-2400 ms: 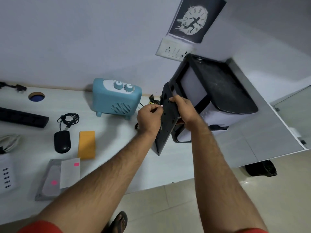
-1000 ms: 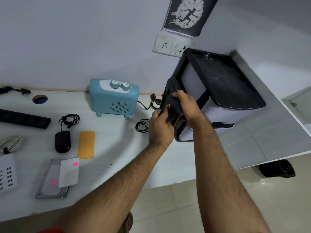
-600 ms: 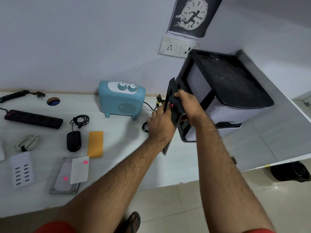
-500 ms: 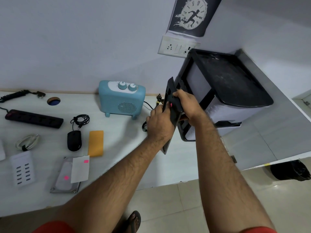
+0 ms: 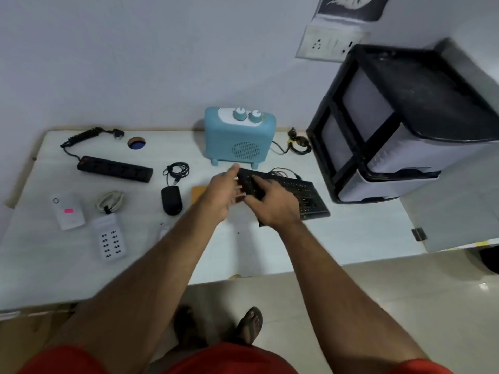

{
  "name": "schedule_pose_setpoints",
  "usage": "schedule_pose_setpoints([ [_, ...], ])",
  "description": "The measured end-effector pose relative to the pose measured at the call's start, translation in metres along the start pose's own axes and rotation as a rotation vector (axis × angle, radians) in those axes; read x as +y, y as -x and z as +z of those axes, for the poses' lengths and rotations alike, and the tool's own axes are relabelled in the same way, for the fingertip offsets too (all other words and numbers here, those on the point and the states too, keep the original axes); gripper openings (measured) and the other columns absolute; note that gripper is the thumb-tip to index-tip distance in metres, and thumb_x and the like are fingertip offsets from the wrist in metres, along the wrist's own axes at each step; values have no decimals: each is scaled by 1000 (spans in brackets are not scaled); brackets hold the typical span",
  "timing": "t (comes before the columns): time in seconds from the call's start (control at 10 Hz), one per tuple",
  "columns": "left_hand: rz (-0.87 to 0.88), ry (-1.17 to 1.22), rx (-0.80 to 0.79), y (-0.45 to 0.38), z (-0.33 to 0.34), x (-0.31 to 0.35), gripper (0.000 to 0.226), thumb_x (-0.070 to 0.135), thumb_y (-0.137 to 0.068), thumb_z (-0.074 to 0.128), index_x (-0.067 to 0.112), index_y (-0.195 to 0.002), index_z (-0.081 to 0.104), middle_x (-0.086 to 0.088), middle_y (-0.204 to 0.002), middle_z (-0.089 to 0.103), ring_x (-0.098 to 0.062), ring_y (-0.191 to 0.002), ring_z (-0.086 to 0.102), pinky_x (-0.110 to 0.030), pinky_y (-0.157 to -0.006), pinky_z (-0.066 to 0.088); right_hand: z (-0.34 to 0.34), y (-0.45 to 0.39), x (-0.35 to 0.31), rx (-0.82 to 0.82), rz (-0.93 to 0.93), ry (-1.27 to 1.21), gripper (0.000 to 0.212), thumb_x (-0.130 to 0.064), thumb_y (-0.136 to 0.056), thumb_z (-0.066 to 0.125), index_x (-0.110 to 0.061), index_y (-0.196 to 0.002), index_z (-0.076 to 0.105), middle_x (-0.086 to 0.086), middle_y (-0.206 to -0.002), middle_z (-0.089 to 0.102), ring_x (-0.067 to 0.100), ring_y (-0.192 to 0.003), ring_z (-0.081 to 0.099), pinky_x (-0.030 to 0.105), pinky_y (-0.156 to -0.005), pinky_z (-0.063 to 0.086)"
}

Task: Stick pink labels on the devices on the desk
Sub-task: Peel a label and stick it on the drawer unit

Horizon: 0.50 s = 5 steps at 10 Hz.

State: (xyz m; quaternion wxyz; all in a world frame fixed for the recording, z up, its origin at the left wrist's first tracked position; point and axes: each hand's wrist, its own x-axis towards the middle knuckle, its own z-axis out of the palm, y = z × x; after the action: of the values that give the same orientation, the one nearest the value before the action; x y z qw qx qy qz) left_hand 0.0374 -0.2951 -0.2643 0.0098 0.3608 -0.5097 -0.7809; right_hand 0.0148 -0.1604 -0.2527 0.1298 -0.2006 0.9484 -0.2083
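Observation:
The black keyboard point(image 5: 302, 195) lies flat on the white desk point(image 5: 351, 233), keys up, in front of the blue heater-like device point(image 5: 240, 139). My right hand point(image 5: 272, 203) lies over the keyboard's left half and grips it, thumb on top. At the keyboard's left end is my left hand point(image 5: 224, 190), fingers straight and touching it. No pink label shows on the keyboard from here. A white flat device point(image 5: 67, 211) at the left carries a pink label point(image 5: 68, 211). The picture is motion-blurred.
A black power strip point(image 5: 114, 168), a black mouse point(image 5: 171, 199) with coiled cord, a white cable point(image 5: 110, 201) and a white multi-port charger point(image 5: 109, 237) lie at the left. An orange pad point(image 5: 199, 191) peeks from behind my left hand. A black drawer unit point(image 5: 405, 125) stands at the right.
The keyboard, held upright on edge with a pink label on its back, now lies flat with keys up. My left hand has left the label and opened. The view has swung left.

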Motion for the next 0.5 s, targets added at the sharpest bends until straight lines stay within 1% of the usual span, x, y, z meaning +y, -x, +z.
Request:
schedule_pose_setpoints([
  [0.1,-77,-71,27,-9,-16,-25,19,19,-98,47,11,-98,64,-12,-93,67,-23,-80,64,-30,-63,53,46,6,2,-50,37,38,74,-60,-74,58,-40,-144,47,-2,-137,56,30,-114,62,40,-90,51],
  [0.2,-150,-199,60,-28,-39,-64,26,3,-94,43,15,-78,60,-9,-85,63,-25,-82,60,-36,-76,52,100,11,12,-119,98,94,80,-52,-71,64,-38,-147,43,0,-149,44,33,-125,51,43,-92,51],
  [0.3,-215,-342,82,-42,-53,-86,28,7,-96,43,21,-74,52,-2,-81,58,-24,-88,58,-35,-80,52,134,13,22,-164,118,155,81,-48,-73,66,-38,-149,40,2,-153,37,34,-130,42,46,-91,50],
  [0.4,-257,-525,57,-58,-57,-114,22,10,-96,42,6,-100,64,-10,-95,64,-24,-90,57,-40,-87,56,179,16,39,-194,167,189,78,-42,-79,68,-37,-150,36,7,-158,27,39,-140,29,57,-102,44],
  [0.5,-267,-611,-1,-75,-64,-148,28,8,-94,43,-1,-112,62,-20,-113,65,-29,-96,63,-45,-89,56,201,19,50,-182,199,175,71,-39,-86,65,-37,-150,37,9,-161,25,41,-146,22,62,-111,34],
])
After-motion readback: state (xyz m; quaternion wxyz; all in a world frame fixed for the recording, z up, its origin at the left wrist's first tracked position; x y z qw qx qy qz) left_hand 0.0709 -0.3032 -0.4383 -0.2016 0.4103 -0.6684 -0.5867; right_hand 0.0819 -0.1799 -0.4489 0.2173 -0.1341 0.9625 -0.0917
